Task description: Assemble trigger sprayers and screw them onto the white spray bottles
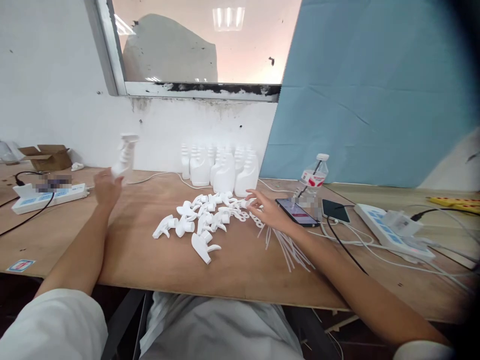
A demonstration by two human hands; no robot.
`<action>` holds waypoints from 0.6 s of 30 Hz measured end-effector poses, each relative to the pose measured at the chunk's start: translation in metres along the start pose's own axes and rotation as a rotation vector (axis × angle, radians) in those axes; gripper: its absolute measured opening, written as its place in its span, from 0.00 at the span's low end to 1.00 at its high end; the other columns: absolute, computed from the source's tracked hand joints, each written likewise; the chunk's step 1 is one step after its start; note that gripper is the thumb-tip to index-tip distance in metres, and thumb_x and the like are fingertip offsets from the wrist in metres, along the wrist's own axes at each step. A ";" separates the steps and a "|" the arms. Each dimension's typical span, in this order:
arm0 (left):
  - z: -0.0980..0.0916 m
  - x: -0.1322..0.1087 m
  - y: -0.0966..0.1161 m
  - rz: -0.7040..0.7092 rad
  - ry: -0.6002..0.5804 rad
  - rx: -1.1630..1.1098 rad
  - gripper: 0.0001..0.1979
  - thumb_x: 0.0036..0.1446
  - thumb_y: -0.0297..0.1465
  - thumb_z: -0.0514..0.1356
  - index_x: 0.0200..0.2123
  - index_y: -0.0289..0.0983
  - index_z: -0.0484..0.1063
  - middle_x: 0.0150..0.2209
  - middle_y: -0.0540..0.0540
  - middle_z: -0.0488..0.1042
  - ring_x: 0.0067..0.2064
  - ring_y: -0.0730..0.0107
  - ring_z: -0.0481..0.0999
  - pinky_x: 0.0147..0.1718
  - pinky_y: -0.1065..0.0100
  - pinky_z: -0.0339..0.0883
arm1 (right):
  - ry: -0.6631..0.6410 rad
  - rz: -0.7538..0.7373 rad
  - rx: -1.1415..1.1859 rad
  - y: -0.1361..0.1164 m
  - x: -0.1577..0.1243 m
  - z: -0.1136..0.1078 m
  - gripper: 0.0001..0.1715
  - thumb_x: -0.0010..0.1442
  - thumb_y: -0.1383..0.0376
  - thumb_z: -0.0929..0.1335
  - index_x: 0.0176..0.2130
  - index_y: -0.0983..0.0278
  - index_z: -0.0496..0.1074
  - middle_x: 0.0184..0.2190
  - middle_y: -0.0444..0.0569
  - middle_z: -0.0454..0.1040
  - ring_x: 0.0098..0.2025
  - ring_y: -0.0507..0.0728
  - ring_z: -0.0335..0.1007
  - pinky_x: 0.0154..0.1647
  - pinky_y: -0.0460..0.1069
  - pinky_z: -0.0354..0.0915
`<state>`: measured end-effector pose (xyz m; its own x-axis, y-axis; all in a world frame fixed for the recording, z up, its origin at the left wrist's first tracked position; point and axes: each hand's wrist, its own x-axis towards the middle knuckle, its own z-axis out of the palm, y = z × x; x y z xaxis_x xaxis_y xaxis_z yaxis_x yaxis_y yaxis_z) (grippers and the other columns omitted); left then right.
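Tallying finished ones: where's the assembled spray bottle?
Head view, left: the spray bottle is up in the left hand, between power strip and standing bottles.

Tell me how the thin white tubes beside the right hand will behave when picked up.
The thin white tubes look long and very slender, so they would probably flex and droop if held by one end. They seem light, and, lying loosely fanned on the table near the right hand, a nudge would likely scatter or roll them.
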<state>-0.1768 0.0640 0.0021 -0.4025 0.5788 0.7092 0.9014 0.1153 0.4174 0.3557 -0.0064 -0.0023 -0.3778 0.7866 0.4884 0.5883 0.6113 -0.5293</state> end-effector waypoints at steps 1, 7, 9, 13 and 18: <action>-0.002 0.000 -0.018 -0.113 0.012 0.033 0.24 0.58 0.33 0.60 0.56 0.31 0.62 0.51 0.40 0.67 0.55 0.54 0.61 0.56 0.58 0.55 | -0.009 -0.029 -0.081 0.002 -0.001 0.001 0.25 0.61 0.61 0.64 0.57 0.58 0.59 0.45 0.51 0.73 0.37 0.56 0.73 0.44 0.55 0.68; -0.004 -0.003 -0.062 -0.410 0.032 0.080 0.31 0.59 0.33 0.59 0.63 0.29 0.55 0.54 0.34 0.64 0.53 0.51 0.62 0.51 0.56 0.59 | -0.059 -0.187 -0.314 0.013 -0.005 0.010 0.24 0.62 0.67 0.62 0.58 0.59 0.61 0.39 0.48 0.76 0.34 0.56 0.74 0.44 0.52 0.65; -0.002 -0.001 -0.064 -0.443 0.021 0.074 0.33 0.60 0.34 0.58 0.65 0.30 0.52 0.53 0.35 0.64 0.52 0.51 0.63 0.51 0.56 0.59 | -0.061 -0.208 -0.335 0.017 -0.007 0.014 0.25 0.62 0.68 0.62 0.58 0.60 0.61 0.39 0.48 0.77 0.33 0.56 0.73 0.43 0.51 0.64; 0.002 0.003 -0.065 -0.478 -0.028 0.048 0.42 0.54 0.31 0.64 0.68 0.35 0.46 0.47 0.40 0.65 0.49 0.53 0.64 0.49 0.56 0.60 | -0.049 -0.233 -0.369 0.019 -0.008 0.017 0.21 0.63 0.68 0.62 0.56 0.62 0.65 0.37 0.48 0.78 0.32 0.56 0.72 0.43 0.50 0.62; -0.002 -0.005 -0.061 -0.391 0.018 -0.077 0.44 0.51 0.27 0.65 0.65 0.28 0.44 0.48 0.38 0.60 0.52 0.48 0.58 0.52 0.48 0.55 | -0.025 -0.225 -0.390 0.020 -0.006 0.013 0.16 0.63 0.68 0.62 0.50 0.63 0.70 0.36 0.49 0.78 0.31 0.55 0.71 0.42 0.50 0.62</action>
<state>-0.2298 0.0527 -0.0256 -0.7165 0.4889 0.4977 0.6650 0.2631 0.6989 0.3601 0.0019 -0.0252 -0.5415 0.6429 0.5417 0.7135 0.6922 -0.1082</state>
